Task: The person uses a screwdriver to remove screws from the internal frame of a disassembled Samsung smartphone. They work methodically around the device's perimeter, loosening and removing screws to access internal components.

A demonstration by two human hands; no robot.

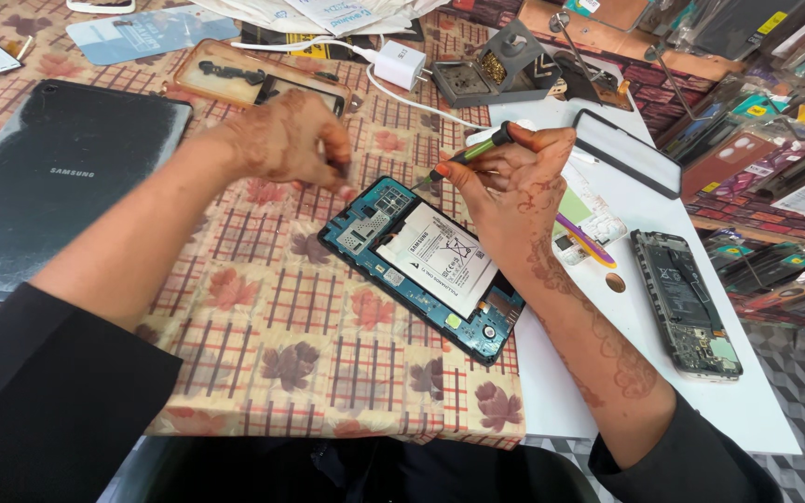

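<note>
The screwdriver [470, 154] is gripped in the right hand [514, 177], its fingers closed round the shaft, tip at the opened tablet's [426, 265] top edge. The left hand [281, 140] is pinched shut there; whether a screw is held cannot be told. The tip should be kept square and pressed lightly. The tablet lies mid-worktop [263, 345], blue frame and white battery [440, 261] exposed.

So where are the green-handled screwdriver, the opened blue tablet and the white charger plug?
Green-handled screwdriver [473, 152], head view, on its handle.
Opened blue tablet [393, 278], head view, blue frame.
White charger plug [400, 64], head view, its body.
</note>
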